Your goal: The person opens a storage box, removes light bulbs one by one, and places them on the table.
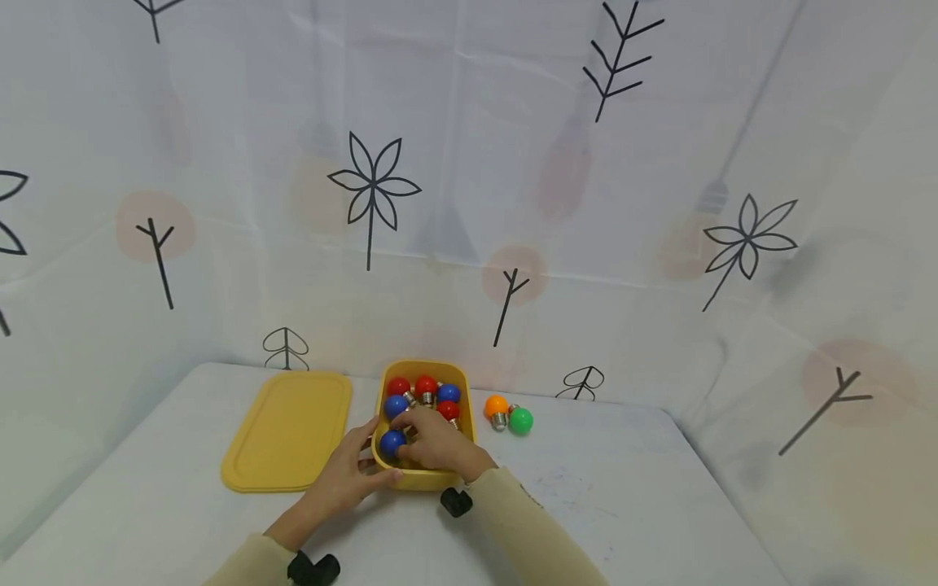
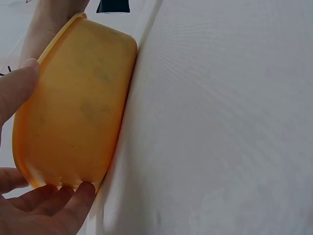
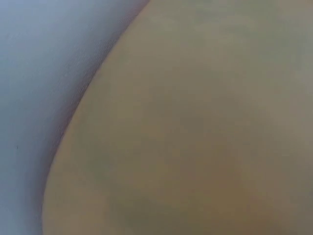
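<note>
Several coloured light bulbs, red and blue with metal screw bases, lie in a yellow plastic container [image 1: 469, 407] on the table. My left hand [image 1: 350, 470] grips the container's near left corner, thumb along the near rim and fingers spread on the side wall. In the left wrist view, the fingertips [image 2: 85, 191] press its outer wall. Reaching over the near right rim, my right hand [image 1: 440, 443] has its curled fingers and thumb at the right side of a blue light bulb [image 1: 392, 443]. That bulb's base is hidden by the hand. A blurred yellowish surface [image 3: 186, 122] fills most of the right wrist view.
A flat yellow lid [image 1: 289, 431] lies left of the container. Right of it, an orange light bulb [image 1: 496, 405] and a green light bulb [image 1: 520, 421] rest on the white table [image 1: 586, 496]. Behind hangs a white cloth [image 1: 454, 122] with plant drawings.
</note>
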Tool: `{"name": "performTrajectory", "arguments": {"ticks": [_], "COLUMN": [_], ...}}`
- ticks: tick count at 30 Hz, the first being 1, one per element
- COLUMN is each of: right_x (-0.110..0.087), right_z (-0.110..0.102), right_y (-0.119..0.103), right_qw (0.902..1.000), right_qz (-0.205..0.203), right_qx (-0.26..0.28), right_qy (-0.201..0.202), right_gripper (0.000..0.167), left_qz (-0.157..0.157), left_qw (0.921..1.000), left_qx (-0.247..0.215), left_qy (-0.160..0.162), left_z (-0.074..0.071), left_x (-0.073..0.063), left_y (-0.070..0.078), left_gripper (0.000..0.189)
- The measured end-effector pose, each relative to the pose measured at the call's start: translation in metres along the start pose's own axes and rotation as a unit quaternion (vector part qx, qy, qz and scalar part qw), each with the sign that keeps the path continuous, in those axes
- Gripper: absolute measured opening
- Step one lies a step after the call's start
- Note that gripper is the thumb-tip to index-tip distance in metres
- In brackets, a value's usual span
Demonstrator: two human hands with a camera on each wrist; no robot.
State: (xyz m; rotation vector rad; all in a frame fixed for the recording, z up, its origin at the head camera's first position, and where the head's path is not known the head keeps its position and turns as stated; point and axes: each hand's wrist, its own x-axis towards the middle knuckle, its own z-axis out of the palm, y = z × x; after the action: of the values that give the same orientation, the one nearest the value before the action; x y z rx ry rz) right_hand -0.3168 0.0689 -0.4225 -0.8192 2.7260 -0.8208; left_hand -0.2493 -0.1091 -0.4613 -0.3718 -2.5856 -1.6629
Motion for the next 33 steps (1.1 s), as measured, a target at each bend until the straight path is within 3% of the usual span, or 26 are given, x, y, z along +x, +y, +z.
{"name": "performTrajectory", "arguments": {"ticks": [15,25,33], "right_x": [0.0029,0.0018,0.0039], "right_z": [0.0020,0.0002,0.0014], "right_y": [-0.0018,-0.0005,-0.0012], "right_qw": [1.0000,0.9992,0.9999], "right_qz": [0.000,0.035,0.009], "right_qx": [0.007,0.019,0.003], "right_qy": [-0.003,0.007,0.008], "right_gripper": [0.031,0.035,0.030], "left_qz": [0.000,0.009,0.009], "left_qw": [1.0000,1.0000,1.0000], "left_qx": [0.006,-0.003,-0.002], "left_qy": [0.001,0.002,0.002], "left_z": [-0.0001,0.0010,0.0005], "left_x": [-0.0011,-0.0003,-0.0006], "left_y": [0.0020,0.0010,0.0014], "left_gripper": [0.093,0.094,0.093]}}
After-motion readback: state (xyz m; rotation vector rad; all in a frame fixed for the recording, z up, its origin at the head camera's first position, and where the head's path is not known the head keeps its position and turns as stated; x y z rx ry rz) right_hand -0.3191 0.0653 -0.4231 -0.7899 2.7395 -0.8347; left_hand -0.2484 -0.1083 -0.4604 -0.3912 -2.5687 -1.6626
